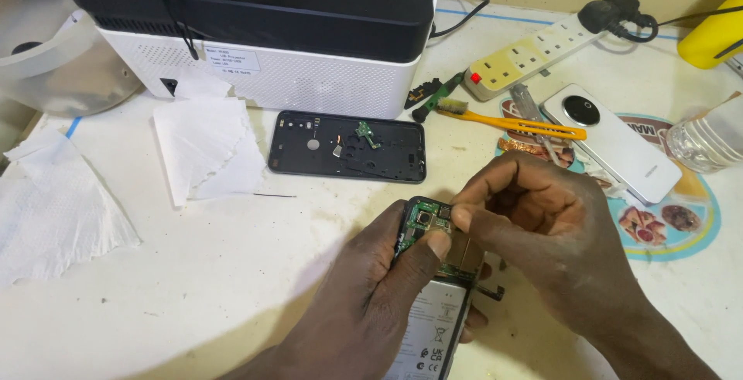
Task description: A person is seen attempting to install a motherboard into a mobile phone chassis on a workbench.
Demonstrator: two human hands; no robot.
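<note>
I hold an opened black smartphone (433, 302) with its back off, the green circuit board and white battery showing. My left hand (364, 302) grips its left side, thumb pressed on the board near the top. My right hand (542, 225) pinches at the top edge of the board with thumb and forefinger. The phone's black back cover (348, 146) lies flat on the table just beyond, inner side up, with a small green part resting in it.
A black and white box-shaped device (263, 32) stands at the back. White tissues (205, 144) lie left. To the right are a yellow toothbrush (511, 123), a white phone (611, 142), a power strip (534, 51), a clear plastic container (708, 142) and a round printed mat (681, 225).
</note>
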